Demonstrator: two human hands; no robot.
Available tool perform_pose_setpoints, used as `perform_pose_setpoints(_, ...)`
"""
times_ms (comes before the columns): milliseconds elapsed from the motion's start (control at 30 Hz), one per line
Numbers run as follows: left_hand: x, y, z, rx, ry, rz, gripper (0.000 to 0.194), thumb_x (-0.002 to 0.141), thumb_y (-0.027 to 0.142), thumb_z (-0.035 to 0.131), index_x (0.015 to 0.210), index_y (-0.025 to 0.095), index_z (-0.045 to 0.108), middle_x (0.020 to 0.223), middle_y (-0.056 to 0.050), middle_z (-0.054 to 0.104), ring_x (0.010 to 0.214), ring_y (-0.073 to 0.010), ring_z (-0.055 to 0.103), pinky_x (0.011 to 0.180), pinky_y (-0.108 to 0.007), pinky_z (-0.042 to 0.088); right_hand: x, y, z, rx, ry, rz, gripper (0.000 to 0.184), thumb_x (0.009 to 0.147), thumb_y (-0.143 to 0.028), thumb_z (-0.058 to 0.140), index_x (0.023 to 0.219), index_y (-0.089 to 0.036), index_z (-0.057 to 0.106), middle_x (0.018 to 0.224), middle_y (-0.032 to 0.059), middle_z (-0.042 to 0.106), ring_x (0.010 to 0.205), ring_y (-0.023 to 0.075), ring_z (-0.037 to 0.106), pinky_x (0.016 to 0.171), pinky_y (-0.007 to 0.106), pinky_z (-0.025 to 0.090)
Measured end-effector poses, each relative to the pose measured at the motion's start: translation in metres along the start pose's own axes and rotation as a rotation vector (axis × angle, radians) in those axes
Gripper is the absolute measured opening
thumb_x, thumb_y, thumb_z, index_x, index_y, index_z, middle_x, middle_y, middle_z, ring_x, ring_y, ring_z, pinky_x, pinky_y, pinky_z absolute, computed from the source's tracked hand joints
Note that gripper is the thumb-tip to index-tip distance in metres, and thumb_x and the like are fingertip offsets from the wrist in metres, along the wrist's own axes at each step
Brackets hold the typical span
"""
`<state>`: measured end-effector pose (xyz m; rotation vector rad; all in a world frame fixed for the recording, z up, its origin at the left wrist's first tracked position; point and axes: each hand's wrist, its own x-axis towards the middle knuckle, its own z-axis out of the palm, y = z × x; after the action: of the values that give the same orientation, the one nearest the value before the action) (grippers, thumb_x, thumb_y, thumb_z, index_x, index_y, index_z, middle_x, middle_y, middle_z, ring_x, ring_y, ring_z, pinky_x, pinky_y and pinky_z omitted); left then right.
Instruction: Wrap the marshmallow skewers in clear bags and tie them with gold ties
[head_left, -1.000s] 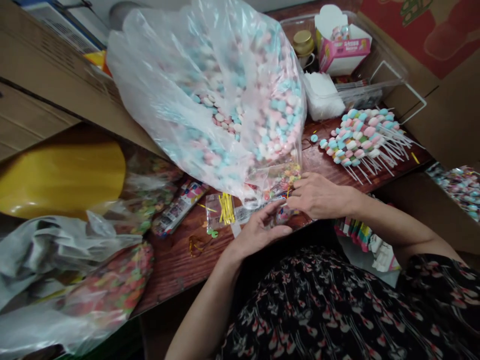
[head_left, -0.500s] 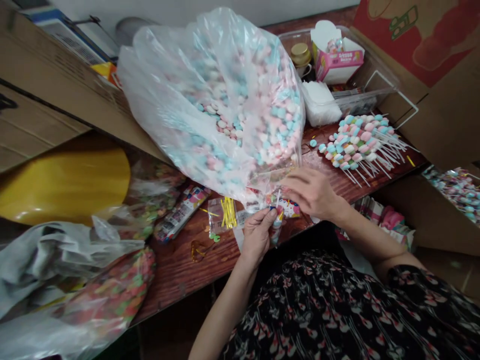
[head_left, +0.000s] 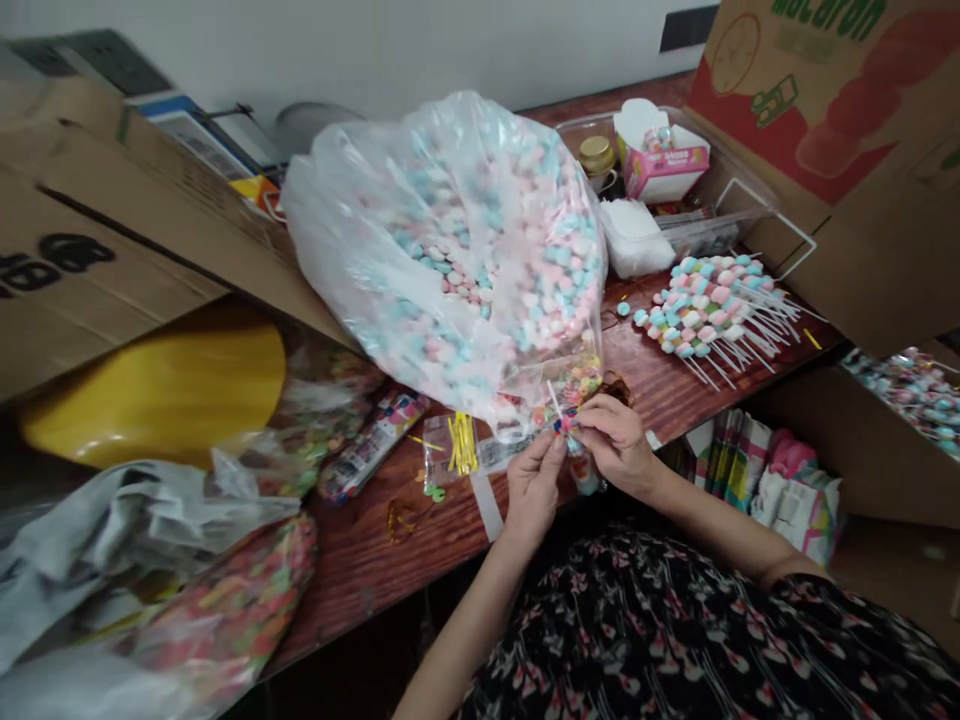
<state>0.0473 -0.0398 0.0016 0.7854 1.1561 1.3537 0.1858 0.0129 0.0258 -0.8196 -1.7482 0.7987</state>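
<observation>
My left hand (head_left: pixel 534 482) and my right hand (head_left: pixel 615 440) meet at the near edge of the wooden table (head_left: pixel 420 540). Both pinch a thin white stick (head_left: pixel 556 403) with small coloured sweets on it. A small clear packet (head_left: pixel 582 470) hangs just below the fingers. Right behind the hands lies a big clear plastic bag (head_left: pixel 457 250) stuffed with pink, blue and white marshmallows. A bundle of yellow twist ties (head_left: pixel 461 442) lies to the left of my left hand.
A heap of marshmallow skewers (head_left: pixel 709 305) lies at the right of the table. A clear tray (head_left: pixel 750 190) holds a pink box and a jar. Cardboard boxes (head_left: pixel 90 260) flank both sides. Bags of coloured sweets (head_left: pixel 225 600) and a yellow object (head_left: pixel 165 395) crowd the left.
The camera has tilted up. Both hands have come together from the packets on the table and now pinch the stick between them, lifted slightly.
</observation>
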Motion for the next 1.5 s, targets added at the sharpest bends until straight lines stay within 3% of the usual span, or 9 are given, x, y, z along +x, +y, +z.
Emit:
perform_pose_setpoints(167, 0.001, 0.012, 0.004, -0.173, -0.115, -0.106, 0.019, 0.073, 0.034, 0.08, 0.08, 0.017, 0.077, 0.077, -0.001, 0.07, 0.079, -0.0139, 0.062, 0.084, -0.026, 0.047, -0.005, -0.003, 0.01, 0.071, 0.131, -0.007, 0.009, 0.089, -0.022, 0.06, 0.086, -0.024, 0.069, 0.083, 0.0028, 0.057, 0.08, 0.0152, 0.055, 0.073, 0.032, 0.047)
perform_pose_setpoints(333, 0.0, 0.017, 0.007, -0.315, -0.233, -0.306, 0.024, 0.069, 0.034, 0.083, 0.076, 0.014, 0.072, 0.071, -0.001, 0.067, 0.066, -0.0107, 0.058, 0.073, -0.025, 0.047, -0.006, 0.002, 0.009, 0.303, 0.078, 0.097, 0.006, 0.085, -0.023, 0.064, 0.082, -0.023, 0.068, 0.092, 0.0042, 0.066, 0.095, 0.0184, 0.06, 0.089, 0.038, 0.048)
perform_pose_setpoints(667, -0.007, 0.024, 0.001, -0.119, -0.301, -0.401, 0.027, 0.074, 0.037, 0.078, 0.077, 0.013, 0.065, 0.063, 0.001, 0.061, 0.052, -0.008, 0.054, 0.055, -0.02, 0.044, -0.02, 0.012, 0.008, 0.44, 0.087, 0.303, 0.01, 0.078, -0.029, 0.067, 0.072, -0.022, 0.064, 0.073, -0.0008, 0.06, 0.068, 0.0135, 0.055, 0.066, 0.029, 0.047)
perform_pose_setpoints(800, -0.009, 0.034, 0.002, -0.119, -0.328, -0.405, 0.024, 0.076, 0.033, 0.074, 0.073, 0.012, 0.064, 0.064, -0.004, 0.066, 0.054, -0.0149, 0.063, 0.055, -0.026, 0.051, -0.02, 0.006, -0.013, -0.024, 0.069, -0.054, 0.018, 0.089, -0.026, 0.056, 0.101, -0.027, 0.069, 0.105, 0.0054, 0.065, 0.098, 0.0194, 0.058, 0.085, 0.037, 0.048)
perform_pose_setpoints(933, -0.004, 0.033, -0.004, -0.136, -0.485, -0.496, 0.022, 0.073, 0.031, 0.073, 0.07, 0.011, 0.064, 0.057, -0.004, 0.064, 0.047, -0.0161, 0.061, 0.054, -0.032, 0.054, -0.009, 0.008, -0.046, -0.548, -0.248, -0.638, 0.034, 0.093, -0.023, 0.05, 0.122, -0.036, 0.062, 0.136, -0.001, 0.058, 0.128, 0.0232, 0.042, 0.101, 0.045, 0.033)
perform_pose_setpoints(1133, 0.005, 0.022, -0.006, 0.002, -0.755, -0.662, 0.035, 0.075, 0.046, 0.07, 0.07, 0.014, 0.06, 0.06, -0.004, 0.062, 0.048, -0.0153, 0.058, 0.052, -0.03, 0.05, -0.005, 0.014, -0.061, -0.629, -0.453, -0.858, 0.022, 0.095, -0.022, 0.044, 0.099, -0.022, 0.066, 0.105, 0.0004, 0.07, 0.119, 0.0201, 0.047, 0.094, 0.044, 0.026)
perform_pose_setpoints(1200, 0.005, 0.023, -0.005, 0.261, -0.775, -0.54, 0.034, 0.082, 0.049, 0.064, 0.074, 0.015, 0.06, 0.065, -0.004, 0.062, 0.054, -0.0149, 0.057, 0.055, -0.028, 0.048, -0.016, 0.015, -0.057, -0.655, -0.513, -0.72, 0.02, 0.093, -0.018, 0.045, 0.086, -0.019, 0.063, 0.09, 0.0014, 0.069, 0.109, 0.0199, 0.051, 0.089, 0.044, 0.025)
perform_pose_setpoints(1367, -0.012, 0.026, 0.005, 1.196, -0.663, 0.201, 0.021, 0.092, 0.028, 0.049, 0.084, 0.018, 0.066, 0.079, -0.008, 0.062, 0.074, -0.0196, 0.055, 0.071, -0.031, 0.043, -0.051, 0.012, -0.041, -0.652, -0.541, -0.172, 0.013, 0.084, -0.016, 0.053, 0.072, -0.017, 0.058, 0.074, 0.002, 0.064, 0.083, 0.0172, 0.05, 0.078, 0.039, 0.023)
perform_pose_setpoints(1500, -0.023, 0.019, 0.011, 1.506, -0.6, 0.434, 0.025, 0.096, 0.027, 0.043, 0.093, 0.018, 0.066, 0.084, -0.008, 0.062, 0.076, -0.0197, 0.055, 0.068, -0.03, 0.04, -0.062, 0.006, -0.036, -0.552, -0.511, 0.162, 0.024, 0.093, -0.02, 0.049, 0.072, -0.017, 0.06, 0.075, 0.0023, 0.065, 0.082, 0.0162, 0.05, 0.076, 0.035, 0.024)
